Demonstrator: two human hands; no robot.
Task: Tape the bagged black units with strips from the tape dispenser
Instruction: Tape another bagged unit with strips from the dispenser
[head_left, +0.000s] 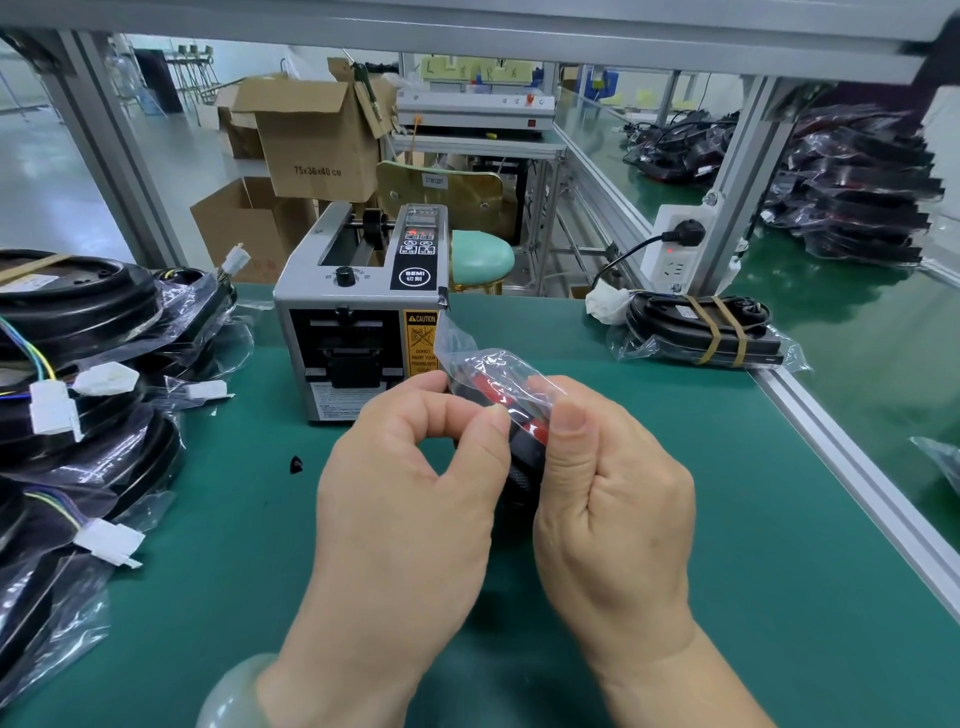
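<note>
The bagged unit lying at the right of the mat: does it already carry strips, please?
Yes, two tan strips cross the bagged unit from front to back.

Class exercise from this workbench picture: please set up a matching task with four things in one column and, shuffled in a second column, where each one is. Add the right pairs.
Things
1. tape dispenser
2. small clear bag
3. taped unit
4. socket block

Places
A. mounted on the frame post, a plug in it
B. held by the left hand and right hand
C. lying near the right edge of the green mat
D. standing on the mat beyond the hands

Pairs: 1-D, 2-B, 3-C, 4-A
</note>
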